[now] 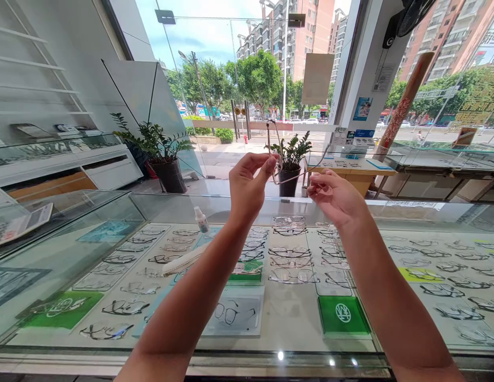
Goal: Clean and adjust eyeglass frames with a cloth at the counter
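My left hand [252, 183] is raised above the glass counter, its thumb and fingers pinched on a thin-framed pair of eyeglasses [293, 179]. The slim frame stretches from that hand toward the right, and one temple arm sticks up beside my fingertips. My right hand [336, 196] is held up near the other side of the eyeglasses, with its fingers curled together. Whether those fingertips touch the frame or grip something small is hard to see. The lenses barely show against the bright window.
Under my arms runs a glass display counter [286, 313] with rows of eyeglasses. On it are a small white spray bottle [201, 219] and a pale elongated case [185, 261]. Beyond stand potted plants [170, 172], a wooden display table [360, 172] and a large window.
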Demonstrator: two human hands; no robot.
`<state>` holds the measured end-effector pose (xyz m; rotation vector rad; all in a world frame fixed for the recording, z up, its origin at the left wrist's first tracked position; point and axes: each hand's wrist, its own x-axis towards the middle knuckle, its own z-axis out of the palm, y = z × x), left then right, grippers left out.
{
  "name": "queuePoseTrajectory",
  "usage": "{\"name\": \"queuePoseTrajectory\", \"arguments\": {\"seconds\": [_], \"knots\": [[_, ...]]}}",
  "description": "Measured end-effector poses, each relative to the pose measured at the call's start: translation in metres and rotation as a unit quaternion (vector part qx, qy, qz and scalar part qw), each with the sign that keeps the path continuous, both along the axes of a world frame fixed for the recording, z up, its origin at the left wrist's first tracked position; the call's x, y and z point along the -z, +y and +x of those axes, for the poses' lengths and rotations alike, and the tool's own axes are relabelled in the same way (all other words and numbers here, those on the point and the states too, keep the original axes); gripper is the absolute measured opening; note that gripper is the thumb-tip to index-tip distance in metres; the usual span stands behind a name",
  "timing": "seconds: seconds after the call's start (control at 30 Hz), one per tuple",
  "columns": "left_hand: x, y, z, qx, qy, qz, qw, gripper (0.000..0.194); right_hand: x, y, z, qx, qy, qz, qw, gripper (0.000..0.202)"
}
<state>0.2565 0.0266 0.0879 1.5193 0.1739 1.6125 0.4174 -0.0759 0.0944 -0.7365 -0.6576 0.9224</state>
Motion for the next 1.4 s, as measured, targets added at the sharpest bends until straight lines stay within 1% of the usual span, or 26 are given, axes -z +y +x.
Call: {"name": "queuePoseTrajectory", "arguments": {"seconds": [0.1, 0.17, 0.27, 0.37, 0.47, 0.57, 0.73, 0.83, 0.93, 1.1, 1.2, 1.3, 1.4], "knots": [[0.000, -0.002, -0.001, -0.008, 0.038, 0.008, 0.999, 0.024, -0.008, -0.011, -0.009, 0.024, -0.087, 0.065, 0.994, 0.043], [0.000, -0.005, 0.000, -0.008, 0.051, 0.009, 0.999, 0.023, -0.013, -0.019, -0.016, 0.049, -0.131, 0.092, 0.986, 0.041], [0.000, -0.012, 0.002, -0.020, 0.064, 0.014, 0.998, 0.020, -0.019, -0.029, -0.026, 0.096, -0.174, 0.104, 0.975, 0.038], [0.000, -0.017, 0.003, -0.010, 0.091, 0.021, 0.996, 0.019, -0.021, -0.033, -0.031, 0.106, -0.200, 0.115, 0.967, 0.037], [0.000, -0.020, 0.003, 0.019, 0.121, 0.028, 0.992, 0.019, -0.020, -0.030, -0.030, 0.088, -0.186, 0.119, 0.971, 0.038], [-0.001, -0.022, 0.002, 0.035, 0.135, 0.035, 0.990, 0.021, -0.017, -0.022, -0.025, 0.066, -0.166, 0.108, 0.978, 0.040], [-0.002, -0.023, 0.002, 0.037, 0.107, 0.034, 0.993, 0.020, -0.010, -0.012, -0.016, 0.025, -0.118, 0.082, 0.989, 0.039], [0.000, -0.018, 0.002, 0.038, 0.083, 0.018, 0.996, 0.022, -0.007, -0.009, -0.012, -0.002, -0.076, 0.066, 0.995, 0.039], [0.002, -0.013, 0.002, 0.047, 0.083, 0.005, 0.995, 0.024, -0.006, -0.008, -0.010, -0.022, -0.071, 0.063, 0.995, 0.040], [0.001, -0.013, 0.002, 0.057, 0.136, 0.022, 0.989, 0.023, -0.007, -0.010, -0.013, -0.001, -0.123, 0.095, 0.988, 0.041], [-0.001, -0.017, 0.003, 0.068, 0.161, 0.040, 0.984, 0.020, -0.009, -0.011, -0.016, 0.014, -0.129, 0.108, 0.986, 0.044], [-0.001, -0.020, 0.004, 0.073, 0.168, 0.045, 0.982, 0.021, -0.010, -0.012, -0.018, 0.021, -0.124, 0.114, 0.985, 0.045], [-0.001, -0.020, 0.004, 0.074, 0.168, 0.047, 0.982, 0.022, -0.010, -0.011, -0.017, 0.012, -0.132, 0.111, 0.985, 0.044]]}}
